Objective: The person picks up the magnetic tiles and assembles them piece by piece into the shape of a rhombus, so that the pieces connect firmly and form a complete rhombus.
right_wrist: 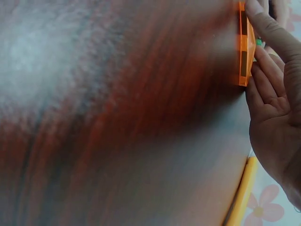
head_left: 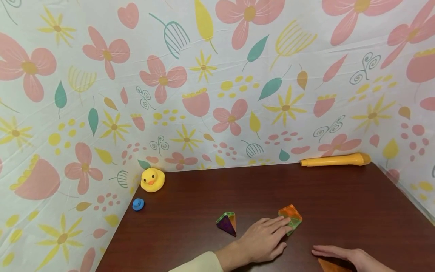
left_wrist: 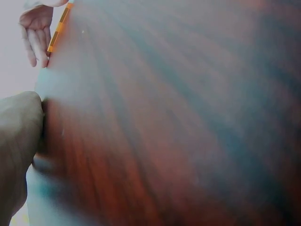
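Our right hand [head_left: 354, 255], straight fingers together, lies just beside an orange tile [head_left: 330, 266] on the tabletop [head_left: 210, 192]; our left hand [head_left: 266, 240] touches an orange-and-green piece [head_left: 293, 214] with extended fingers, where light, flat pressure should steady it.

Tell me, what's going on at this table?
A person is handling see-through coloured pieces. The left hand lies partly over an orange-and-green piece, and the right hand, fingers straight, is right by an orange piece. A purple, green and orange piece sits apart, to the left. A yellow duck, a small blue toy and a yellow microphone-shaped thing are farther off.
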`<state>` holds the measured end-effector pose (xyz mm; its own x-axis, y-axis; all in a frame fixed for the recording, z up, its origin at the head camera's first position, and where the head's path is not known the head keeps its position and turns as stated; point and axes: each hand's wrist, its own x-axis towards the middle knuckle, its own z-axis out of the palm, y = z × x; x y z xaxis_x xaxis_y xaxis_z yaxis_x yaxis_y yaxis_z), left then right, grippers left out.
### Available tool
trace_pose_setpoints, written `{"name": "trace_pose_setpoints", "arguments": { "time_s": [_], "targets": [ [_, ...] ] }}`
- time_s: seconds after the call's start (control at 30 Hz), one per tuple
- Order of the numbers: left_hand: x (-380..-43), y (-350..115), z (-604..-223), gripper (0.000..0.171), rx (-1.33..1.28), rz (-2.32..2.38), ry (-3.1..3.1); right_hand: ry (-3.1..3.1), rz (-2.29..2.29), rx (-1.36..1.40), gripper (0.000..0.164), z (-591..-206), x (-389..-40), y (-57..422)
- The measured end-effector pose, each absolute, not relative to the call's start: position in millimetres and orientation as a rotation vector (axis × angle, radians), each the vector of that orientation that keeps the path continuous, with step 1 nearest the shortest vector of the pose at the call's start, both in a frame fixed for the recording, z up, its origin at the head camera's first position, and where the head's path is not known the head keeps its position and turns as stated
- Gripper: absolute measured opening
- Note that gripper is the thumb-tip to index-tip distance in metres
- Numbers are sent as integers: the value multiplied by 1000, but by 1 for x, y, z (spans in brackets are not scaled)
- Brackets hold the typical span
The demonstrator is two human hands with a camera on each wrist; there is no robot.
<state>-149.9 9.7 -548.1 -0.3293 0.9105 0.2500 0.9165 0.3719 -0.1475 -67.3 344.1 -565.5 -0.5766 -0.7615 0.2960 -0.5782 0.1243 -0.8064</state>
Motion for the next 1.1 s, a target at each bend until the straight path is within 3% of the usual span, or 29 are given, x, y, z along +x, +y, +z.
{"name": "trace_pose_setpoints", "arguments": {
  "time_s": [0.23,0.6,1.1],
  "targets": [
    [-150,10,-548,47,-1605,-14,-2354,2330,-1355,-1335,65,-571,-67,346],
    [-148,11,-546,48,-1597,4,-2355,2448,-1385,-1193,67,-546,-63,329],
    [-149,10,-545,48,-1598,-9,-2345,2527,-1283,-1283,65,-538,-81,322]
  ]
}}
